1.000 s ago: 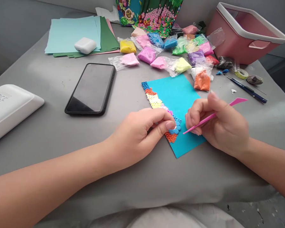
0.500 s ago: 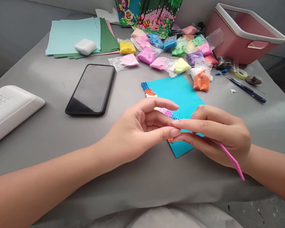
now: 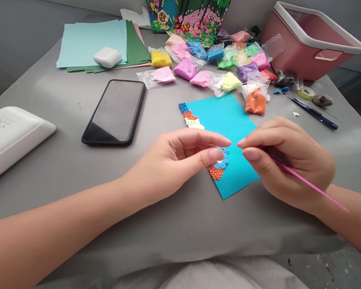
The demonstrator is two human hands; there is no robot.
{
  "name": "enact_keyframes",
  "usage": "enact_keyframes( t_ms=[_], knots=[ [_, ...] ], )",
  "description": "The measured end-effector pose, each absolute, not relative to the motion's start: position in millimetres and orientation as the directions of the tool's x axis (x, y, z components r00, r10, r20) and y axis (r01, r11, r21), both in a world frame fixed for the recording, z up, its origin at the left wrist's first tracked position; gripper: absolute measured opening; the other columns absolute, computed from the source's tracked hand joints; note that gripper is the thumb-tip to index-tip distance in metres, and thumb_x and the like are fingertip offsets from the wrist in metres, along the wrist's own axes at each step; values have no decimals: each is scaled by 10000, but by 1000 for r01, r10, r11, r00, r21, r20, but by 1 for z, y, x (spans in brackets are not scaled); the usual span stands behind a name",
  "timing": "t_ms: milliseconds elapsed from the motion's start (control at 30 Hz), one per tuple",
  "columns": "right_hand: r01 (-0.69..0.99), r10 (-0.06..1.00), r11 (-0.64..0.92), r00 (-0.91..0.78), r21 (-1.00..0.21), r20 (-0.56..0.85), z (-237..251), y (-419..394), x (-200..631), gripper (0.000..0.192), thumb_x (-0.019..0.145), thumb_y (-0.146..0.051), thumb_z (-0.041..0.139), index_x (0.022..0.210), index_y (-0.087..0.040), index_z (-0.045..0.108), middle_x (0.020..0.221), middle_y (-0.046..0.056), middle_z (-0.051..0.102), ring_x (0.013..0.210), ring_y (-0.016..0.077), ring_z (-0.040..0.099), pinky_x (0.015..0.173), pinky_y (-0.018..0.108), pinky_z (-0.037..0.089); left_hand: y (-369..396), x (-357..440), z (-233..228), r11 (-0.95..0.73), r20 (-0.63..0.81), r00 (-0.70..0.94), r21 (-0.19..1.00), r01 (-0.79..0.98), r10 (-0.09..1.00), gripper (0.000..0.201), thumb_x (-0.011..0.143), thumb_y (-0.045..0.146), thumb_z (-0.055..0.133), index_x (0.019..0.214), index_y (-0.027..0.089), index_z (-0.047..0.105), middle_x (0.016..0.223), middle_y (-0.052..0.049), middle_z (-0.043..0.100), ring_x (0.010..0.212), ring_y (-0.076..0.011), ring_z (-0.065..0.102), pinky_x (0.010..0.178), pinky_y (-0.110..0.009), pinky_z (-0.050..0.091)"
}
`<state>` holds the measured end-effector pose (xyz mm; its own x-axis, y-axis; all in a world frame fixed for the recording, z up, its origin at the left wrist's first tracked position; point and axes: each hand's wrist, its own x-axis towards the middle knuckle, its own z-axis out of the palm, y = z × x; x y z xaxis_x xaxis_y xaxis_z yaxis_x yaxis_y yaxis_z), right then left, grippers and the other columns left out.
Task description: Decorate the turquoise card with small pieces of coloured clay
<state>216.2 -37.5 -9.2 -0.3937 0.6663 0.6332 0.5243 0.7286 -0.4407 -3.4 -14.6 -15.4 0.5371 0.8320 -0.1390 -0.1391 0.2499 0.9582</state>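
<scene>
A bright blue board lies on the table in front of me. Along its left edge run small clay rings in dark blue, orange, cream and other colours, with a few flat blue discs around a white spot. My left hand hovers over that edge, fingers curved, thumb and index tips apart, hiding part of the pattern. No object shows in it. Over the board's right side, my right hand is closed around a thin pink modelling tool, whose end sticks out behind. Its thumb and index tips are slightly apart.
Several bags of coloured clay lie behind the board, beside a pink basket. A phone, white device, earbud case and paper sheets are left. A dark blue pen-like tool lies right.
My hands have parted: the right moved right and up from the left fingertips, its pink tool swinging outward. My left index lowered slightly, and more of the board's rings and blue discs show.
</scene>
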Motion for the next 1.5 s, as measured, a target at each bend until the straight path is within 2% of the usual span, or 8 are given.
enact_keyframes(
  t_ms=[200,367,633,833,1000,1167,1333,1500],
  knots=[
    [484,739,669,-350,-564,575,-11,-36,215,177,1016,-191,603,1066,-257,760,860,36,707,742,147,637,672,309,566,-17,-4,-14,278,-180,494,951,-133,851,127,892,216,815,1011,238,778,896,26,788,859,-113,755,819,-219,641],
    [498,737,673,-382,-548,558,-11,-38,216,201,965,-160,683,1109,-268,772,843,25,689,685,128,622,607,276,555,-17,-3,-14,280,-178,497,950,-137,849,156,874,196,818,1013,217,753,887,1,798,884,-169,782,833,-289,657],
    [420,658,752,-513,-508,551,-10,-38,214,238,948,-62,664,1096,-224,756,885,38,735,766,118,698,665,236,583,-15,-6,-14,317,-196,562,940,-125,804,263,804,228,895,1023,213,749,870,13,823,861,-133,781,826,-217,632],
    [412,700,714,-431,-566,569,-14,-38,212,122,1018,-175,586,969,-251,668,820,15,703,740,148,658,674,296,572,-16,-5,-15,286,-185,556,953,-99,810,135,845,244,855,966,229,796,858,12,803,816,-141,761,794,-247,636],
    [365,779,627,-310,-689,545,-16,-38,216,244,1059,-371,553,854,-246,594,718,-7,605,610,131,548,531,280,464,-16,-5,-13,272,-194,511,959,-81,837,75,892,304,814,939,250,835,852,13,777,839,-123,735,787,-212,629],
    [428,755,656,-387,-622,529,-10,-37,218,164,972,-302,709,842,-228,640,717,-13,665,572,110,561,534,261,482,-15,-5,-13,296,-190,486,943,-151,853,127,856,338,848,832,219,810,816,14,761,763,-110,709,753,-216,630],
    [459,712,701,-498,-546,496,-5,-37,221,149,998,-230,672,849,-228,674,702,-15,694,600,100,619,570,235,510,-14,-6,-15,277,-199,421,952,-133,885,217,730,254,947,903,249,815,888,27,789,847,-130,735,774,-204,625],
    [451,667,742,-563,-496,488,-5,-36,223,111,968,-192,703,870,-236,677,711,-9,695,594,109,623,555,236,521,-14,-7,-15,223,-178,393,972,-70,902,147,875,369,832,981,266,831,926,8,809,865,-127,737,813,-213,621]
  ],
)
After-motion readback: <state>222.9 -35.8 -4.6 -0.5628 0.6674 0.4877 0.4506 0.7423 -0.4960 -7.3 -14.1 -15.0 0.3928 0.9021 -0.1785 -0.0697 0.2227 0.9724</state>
